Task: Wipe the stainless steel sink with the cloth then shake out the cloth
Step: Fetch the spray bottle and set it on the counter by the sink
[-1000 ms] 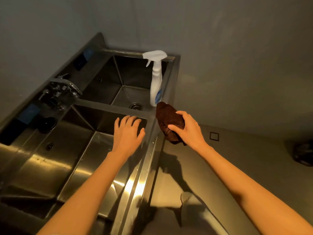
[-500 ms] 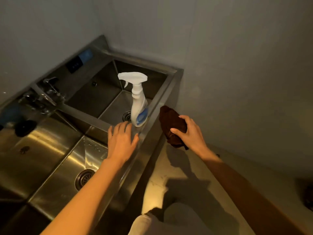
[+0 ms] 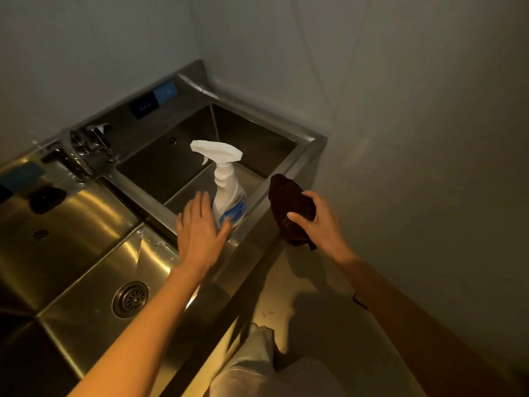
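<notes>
Cloth (image 3: pixel 289 207), dark and bunched, sits clenched in the right hand (image 3: pixel 320 224), thumb and fingers wrapped round it just off the sink's (image 3: pixel 257 196) right rim, over the floor. Left hand (image 3: pixel 200 227) is flat, fingers spread and gripping nothing, reaching at the bottle (image 3: pixel 229 193) on the rim where the basins meet, probably for a spray first.

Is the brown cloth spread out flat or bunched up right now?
Bunched up. The cloth is a crumpled wad gripped in the right hand, held off the sink rim.
</notes>
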Motion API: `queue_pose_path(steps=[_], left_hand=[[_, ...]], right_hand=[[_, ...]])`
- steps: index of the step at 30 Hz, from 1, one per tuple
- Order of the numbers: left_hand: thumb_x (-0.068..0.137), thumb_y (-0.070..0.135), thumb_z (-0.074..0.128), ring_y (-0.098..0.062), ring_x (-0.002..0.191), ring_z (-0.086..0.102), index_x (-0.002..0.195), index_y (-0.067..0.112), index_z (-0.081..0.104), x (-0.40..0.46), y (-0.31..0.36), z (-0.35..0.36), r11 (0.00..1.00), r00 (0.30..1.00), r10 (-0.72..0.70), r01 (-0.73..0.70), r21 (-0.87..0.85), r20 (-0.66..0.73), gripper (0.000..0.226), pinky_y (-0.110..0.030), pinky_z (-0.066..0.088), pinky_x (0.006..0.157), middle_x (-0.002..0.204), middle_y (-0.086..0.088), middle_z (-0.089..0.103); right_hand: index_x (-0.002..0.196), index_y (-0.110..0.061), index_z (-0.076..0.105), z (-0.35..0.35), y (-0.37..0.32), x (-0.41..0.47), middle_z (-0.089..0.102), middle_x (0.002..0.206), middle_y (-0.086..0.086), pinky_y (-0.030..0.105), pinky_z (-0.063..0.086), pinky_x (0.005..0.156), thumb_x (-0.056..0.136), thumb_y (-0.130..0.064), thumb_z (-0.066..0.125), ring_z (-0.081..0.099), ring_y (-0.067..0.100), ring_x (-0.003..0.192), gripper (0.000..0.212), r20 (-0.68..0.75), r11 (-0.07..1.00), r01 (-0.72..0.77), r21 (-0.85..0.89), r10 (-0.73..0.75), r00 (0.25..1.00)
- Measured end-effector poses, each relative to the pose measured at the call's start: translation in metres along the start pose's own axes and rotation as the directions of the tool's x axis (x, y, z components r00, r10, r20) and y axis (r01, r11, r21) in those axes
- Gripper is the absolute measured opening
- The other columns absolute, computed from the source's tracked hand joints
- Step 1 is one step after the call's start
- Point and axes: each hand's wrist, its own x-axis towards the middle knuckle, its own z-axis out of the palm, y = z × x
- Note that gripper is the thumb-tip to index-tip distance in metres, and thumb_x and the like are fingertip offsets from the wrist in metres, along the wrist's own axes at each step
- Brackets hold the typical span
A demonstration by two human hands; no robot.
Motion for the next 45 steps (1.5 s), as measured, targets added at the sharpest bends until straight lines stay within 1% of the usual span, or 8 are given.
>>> queue_pose_path(steps=[8, 13, 17, 22, 26, 32, 36, 45], left_hand=[[0.091, 0.052, 0.055, -0.026, 0.148, 0.014, 0.154, 0.014, 0.007, 0.033, 0.015, 0.007, 0.983, 0.999, -0.050, 0.047, -0.176, -0.014, 0.089, -0.048, 0.017, 0.120, 0.162, -0.010, 0.012], [0.088, 0.051, 0.060, -0.026, 0.144, 0.026, 0.151, 0.015, 0.020, 0.049, 0.031, 0.017, 0.930, 0.991, -0.101, 0.063, -0.363, -0.089, 0.083, -0.051, 0.025, 0.117, 0.156, -0.009, 0.029], [0.089, 0.046, 0.060, -0.026, 0.143, 0.028, 0.146, 0.012, 0.031, 0.059, 0.038, 0.021, 0.894, 0.986, -0.122, 0.059, -0.445, -0.114, 0.072, -0.049, 0.024, 0.118, 0.154, -0.010, 0.033], [0.088, 0.042, 0.066, -0.029, 0.140, 0.034, 0.137, 0.009, 0.044, 0.068, 0.036, 0.028, 0.882, 0.989, -0.068, -0.003, -0.472, -0.132, 0.063, -0.051, 0.028, 0.115, 0.149, -0.013, 0.040], [0.088, 0.043, 0.065, -0.029, 0.138, 0.036, 0.135, 0.010, 0.046, 0.071, 0.036, 0.027, 0.860, 0.992, -0.036, -0.029, -0.510, -0.117, 0.061, -0.054, 0.030, 0.112, 0.147, -0.014, 0.044], [0.085, 0.059, 0.057, -0.026, 0.130, 0.045, 0.133, 0.015, 0.047, 0.080, 0.027, 0.030, 0.833, 0.997, -0.022, -0.025, -0.552, -0.079, 0.066, -0.054, 0.039, 0.105, 0.137, -0.009, 0.051], [0.083, 0.060, 0.056, -0.025, 0.122, 0.050, 0.125, 0.013, 0.052, 0.086, 0.024, 0.026, 0.819, 0.992, 0.004, -0.077, -0.569, -0.128, 0.064, -0.054, 0.043, 0.099, 0.127, -0.008, 0.057], [0.084, 0.059, 0.057, -0.028, 0.123, 0.051, 0.122, 0.011, 0.054, 0.081, 0.023, 0.004, 0.862, 0.970, 0.083, -0.186, -0.472, -0.230, 0.061, -0.056, 0.043, 0.098, 0.126, -0.011, 0.059]], right_hand=[[0.131, -0.028, 0.046, 0.015, -0.016, 0.041, 0.052, 0.126, 0.001, 0.041, 0.049, 0.096, 0.080, -0.042, 0.072, 0.051, 0.016, 0.116, 0.059, 0.013, 1.000, -0.005, 0.030, 0.004, 1.000], [0.130, -0.027, 0.047, 0.023, -0.030, 0.068, 0.052, 0.129, 0.000, 0.041, 0.048, 0.098, 0.080, -0.041, 0.073, 0.050, 0.017, 0.118, 0.058, 0.007, 1.000, 0.004, 0.027, -0.004, 1.000], [0.127, -0.024, 0.049, 0.031, -0.035, 0.077, 0.054, 0.123, -0.003, 0.038, 0.049, 0.096, 0.079, -0.039, 0.074, 0.053, 0.016, 0.115, 0.056, -0.019, 0.999, 0.009, 0.032, -0.008, 1.000], [0.127, -0.028, 0.048, 0.036, -0.026, 0.077, 0.055, 0.123, -0.002, 0.046, 0.050, 0.094, 0.078, -0.047, 0.072, 0.053, 0.018, 0.114, 0.057, -0.008, 1.000, -0.011, 0.016, 0.011, 1.000], [0.131, -0.026, 0.047, 0.036, -0.024, 0.076, 0.052, 0.127, -0.001, 0.044, 0.049, 0.096, 0.082, -0.041, 0.071, 0.050, 0.016, 0.117, 0.057, -0.003, 0.999, -0.052, -0.007, 0.052, 0.999], [0.133, -0.026, 0.045, 0.033, -0.028, 0.079, 0.049, 0.130, -0.001, 0.043, 0.048, 0.096, 0.083, -0.040, 0.070, 0.047, 0.017, 0.120, 0.057, -0.016, 0.997, -0.072, -0.004, 0.072, 0.997], [0.130, -0.032, 0.045, 0.034, -0.032, 0.085, 0.050, 0.129, -0.005, 0.046, 0.049, 0.096, 0.081, -0.046, 0.070, 0.048, 0.015, 0.119, 0.058, -0.021, 0.998, -0.060, 0.030, 0.061, 0.998], [0.128, -0.036, 0.045, 0.031, -0.039, 0.080, 0.049, 0.125, -0.009, 0.046, 0.050, 0.096, 0.077, -0.051, 0.071, 0.049, 0.014, 0.119, 0.059, -0.012, 0.997, -0.023, 0.077, 0.024, 1.000]])
